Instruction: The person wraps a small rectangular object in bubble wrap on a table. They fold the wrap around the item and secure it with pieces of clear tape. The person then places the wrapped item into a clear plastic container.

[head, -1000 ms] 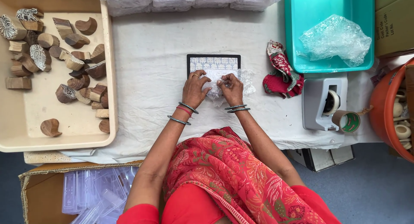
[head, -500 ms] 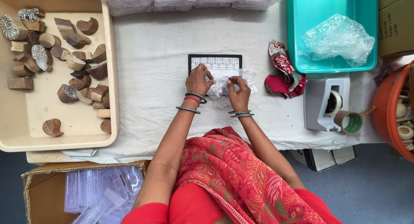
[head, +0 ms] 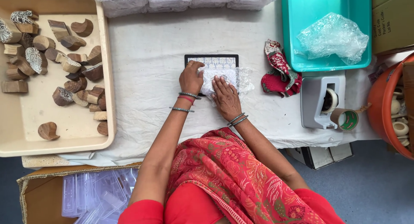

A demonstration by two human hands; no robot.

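- Bubble wrap (head: 241, 79) lying over the lower part of a black-rimmed pad (head: 211, 61), under both sets of fingers.
- Left hand (head: 191, 77) curled, gripping the wrap's near-left edge; right hand (head: 225, 94) flat, pressing down, gripping nothing.
- Wrapping seemingly partway: pad's far edge uncovered beyond the fingertips, no tape on.
- Right of the fingers: cloth (head: 279, 71), tape dispenser (head: 323, 101), teal tray (head: 302, 30) holding crumpled wrap.
- Left: beige tray (head: 77, 133) of wooden blocks (head: 64, 64).

Black-framed card (head: 211, 60) with pale blue print noted; teal tray (head: 293, 34); red patterned cloth (head: 280, 75); white-covered bench (head: 146, 56).
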